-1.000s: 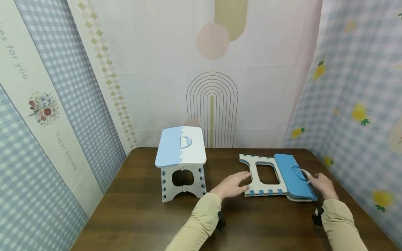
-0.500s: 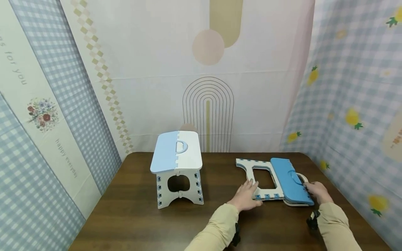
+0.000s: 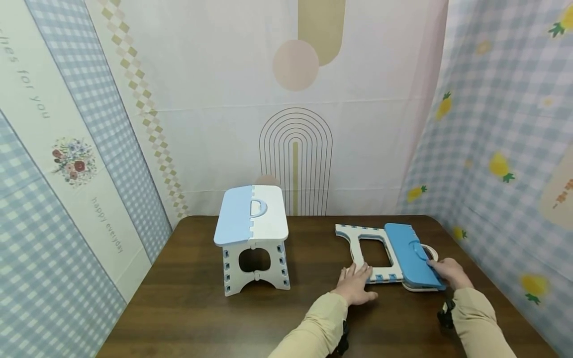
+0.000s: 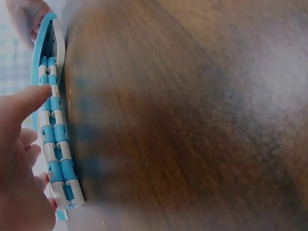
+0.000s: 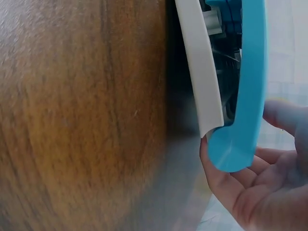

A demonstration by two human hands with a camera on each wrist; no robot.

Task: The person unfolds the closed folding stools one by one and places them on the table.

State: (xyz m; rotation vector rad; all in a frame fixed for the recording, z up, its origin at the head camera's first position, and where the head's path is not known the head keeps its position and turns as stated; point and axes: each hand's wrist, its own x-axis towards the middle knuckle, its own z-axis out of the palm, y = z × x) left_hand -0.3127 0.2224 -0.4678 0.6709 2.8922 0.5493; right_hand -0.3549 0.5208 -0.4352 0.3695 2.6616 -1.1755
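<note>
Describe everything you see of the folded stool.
The folded stool looks plastic: blue panel over white, a handle on each, and white legs with an opening and blue and white edges. It lies on the table, right of the standing stool. The left hand rests on its legs; the right hand grips its seat.

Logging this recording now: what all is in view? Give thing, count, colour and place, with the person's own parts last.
Folded stool: 1, blue and white, lying flat on the table's right side
Standing stool: 1, light blue and white, upright left of the folded one
Table: 1, brown, beneath both stools
Back cloth: 1, whitish with printed shapes, behind the table
Side cloths: 2, blue-and-white checks with prints, left and right
Wrist devices: 2, black, one at each wrist
Sleeves: 2, beige, on both forearms
Left hand: 1, bare, on the folded stool's white frame
Right hand: 1, bare, gripping its blue seat's edge
</note>
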